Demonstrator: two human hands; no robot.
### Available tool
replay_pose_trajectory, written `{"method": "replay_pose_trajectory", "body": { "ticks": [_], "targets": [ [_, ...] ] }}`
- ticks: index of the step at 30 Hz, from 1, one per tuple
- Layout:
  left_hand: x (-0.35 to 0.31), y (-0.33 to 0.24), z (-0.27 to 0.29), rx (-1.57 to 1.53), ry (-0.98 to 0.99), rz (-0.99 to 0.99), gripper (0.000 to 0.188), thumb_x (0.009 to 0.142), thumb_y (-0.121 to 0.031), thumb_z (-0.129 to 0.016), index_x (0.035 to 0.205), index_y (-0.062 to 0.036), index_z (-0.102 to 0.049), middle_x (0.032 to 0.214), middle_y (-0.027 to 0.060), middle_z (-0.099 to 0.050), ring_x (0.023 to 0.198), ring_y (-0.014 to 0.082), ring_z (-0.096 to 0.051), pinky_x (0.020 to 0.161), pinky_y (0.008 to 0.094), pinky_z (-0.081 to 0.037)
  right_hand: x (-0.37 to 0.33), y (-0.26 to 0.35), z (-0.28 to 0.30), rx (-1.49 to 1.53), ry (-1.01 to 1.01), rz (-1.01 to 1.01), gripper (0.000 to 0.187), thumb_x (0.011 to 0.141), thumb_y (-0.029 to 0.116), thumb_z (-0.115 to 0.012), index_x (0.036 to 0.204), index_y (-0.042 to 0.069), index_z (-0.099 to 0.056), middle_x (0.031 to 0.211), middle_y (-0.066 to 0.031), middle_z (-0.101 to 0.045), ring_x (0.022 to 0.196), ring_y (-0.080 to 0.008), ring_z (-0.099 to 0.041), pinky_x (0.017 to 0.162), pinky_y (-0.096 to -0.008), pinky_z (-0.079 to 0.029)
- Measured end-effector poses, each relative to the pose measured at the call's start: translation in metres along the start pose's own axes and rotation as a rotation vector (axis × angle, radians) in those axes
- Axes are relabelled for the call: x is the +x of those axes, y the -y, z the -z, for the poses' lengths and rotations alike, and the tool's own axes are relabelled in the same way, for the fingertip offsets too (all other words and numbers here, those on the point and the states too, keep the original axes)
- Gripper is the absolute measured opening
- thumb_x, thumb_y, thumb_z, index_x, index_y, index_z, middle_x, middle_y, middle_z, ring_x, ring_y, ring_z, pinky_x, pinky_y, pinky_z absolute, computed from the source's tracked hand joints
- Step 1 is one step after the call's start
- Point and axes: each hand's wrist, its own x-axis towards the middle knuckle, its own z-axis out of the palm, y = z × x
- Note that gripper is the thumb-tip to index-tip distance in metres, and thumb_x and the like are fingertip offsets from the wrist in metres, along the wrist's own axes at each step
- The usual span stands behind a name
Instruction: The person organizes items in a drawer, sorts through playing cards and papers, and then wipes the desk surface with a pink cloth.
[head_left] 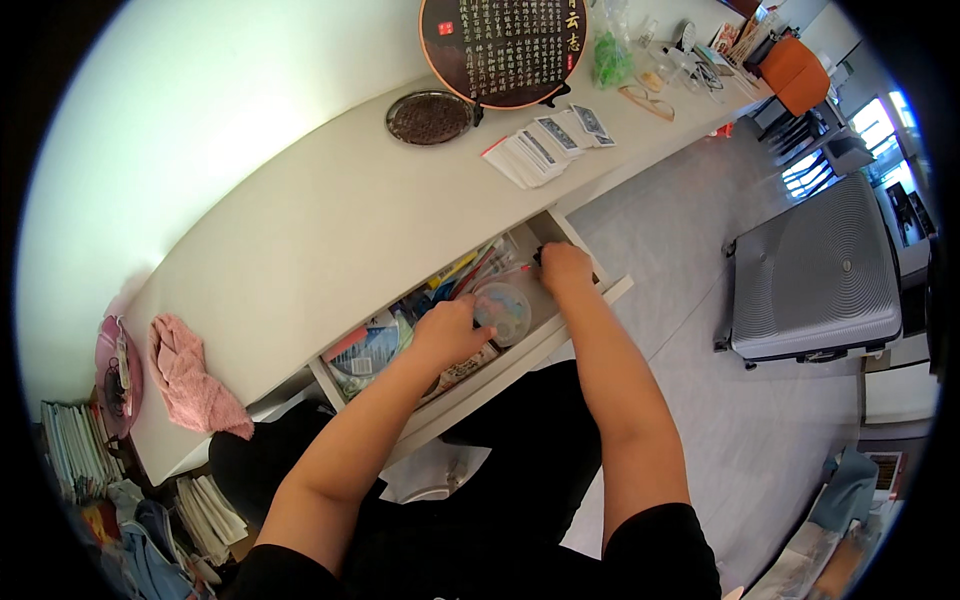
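A white drawer (545, 350) stands pulled out below the desk top, filled with mixed small items. My left hand (447, 335) is over its middle, fingers and thumb closed at the left rim of a round clear plastic container (503, 312) with colourful bits inside. At the drawer's right end my right hand (567, 268) is closed, a small black thing (540, 256) showing at its fingertips; its kind is unclear. Left of my left hand lie packets, one a clear package with a barcode label (362, 362). Pens and a yellow stick-like item (452, 270) lie toward the back.
On the desk (300, 230) are fanned-out playing cards (545, 148), a dark oval tray (430, 117), a round plaque (505, 50) on a stand, glasses (648, 103) and a pink towel (190, 375). A grey suitcase (815, 280) stands on the floor at right. Books (80, 450) fill the lower left.
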Motion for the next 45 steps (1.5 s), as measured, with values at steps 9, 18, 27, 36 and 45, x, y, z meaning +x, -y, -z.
{"method": "replay_pose_trajectory", "body": {
  "ticks": [9,18,27,36,45],
  "targets": [
    [0.007,-0.004,-0.004,-0.025,0.02,-0.018,0.068,0.074,-0.038,-0.069,0.124,0.0045,-0.049,0.099,0.0238,-0.064,0.094,0.0359,-0.062,0.08,0.0404,-0.05,0.051,0.008,-0.036,0.272,-0.206,-0.057,0.014,0.077,0.004,-0.054,0.085,-0.001,-0.065,0.094,-0.0231,-0.065,0.08,-0.0333,-0.067,0.076,-0.042,-0.053],
    [0.034,0.0,-0.036,-0.156,0.028,-0.127,0.069,0.078,-0.029,-0.065,0.136,-0.0062,-0.036,0.107,0.0245,-0.061,0.099,0.0389,-0.059,0.087,0.0443,-0.046,0.012,-0.037,0.01,0.736,-0.111,-0.102,0.024,0.081,0.016,-0.061,0.102,0.006,-0.065,0.106,-0.017,-0.063,0.098,-0.0337,-0.06,0.084,-0.0417,-0.048],
    [0.036,0.005,-0.042,-0.06,-0.388,-0.409,0.055,0.075,-0.009,-0.064,0.126,-0.0053,-0.044,0.107,0.0182,-0.058,0.1,0.0378,-0.054,0.083,0.0439,-0.046,-0.018,-0.016,0.05,0.384,0.096,0.023,0.033,0.07,0.026,-0.073,0.097,0.008,-0.068,0.095,-0.0136,-0.066,0.09,-0.028,-0.064,0.077,-0.0377,-0.051],
    [0.05,0.01,-0.054,0.366,-0.42,-0.192,0.023,0.071,-0.009,-0.064,0.094,-0.0058,-0.062,0.094,0.0126,-0.058,0.094,0.0309,-0.056,0.077,0.0415,-0.048,-0.017,0.024,0.036,0.04,0.268,0.022,0.051,0.058,0.034,-0.082,0.099,0.007,-0.068,0.108,-0.0115,-0.064,0.102,-0.027,-0.061,0.084,-0.0371,-0.051],
    [0.041,0.018,-0.047,0.593,-0.369,-0.247,0.018,0.072,-0.013,-0.061,0.087,-0.0038,-0.067,0.093,0.0108,-0.057,0.094,0.0283,-0.055,0.073,0.0426,-0.049,-0.02,0.029,0.038,0.027,0.235,0.025,0.043,0.058,0.031,-0.079,0.094,0.01,-0.069,0.102,-0.0106,-0.066,0.097,-0.0284,-0.063,0.08,-0.0391,-0.052]
  ]
}}
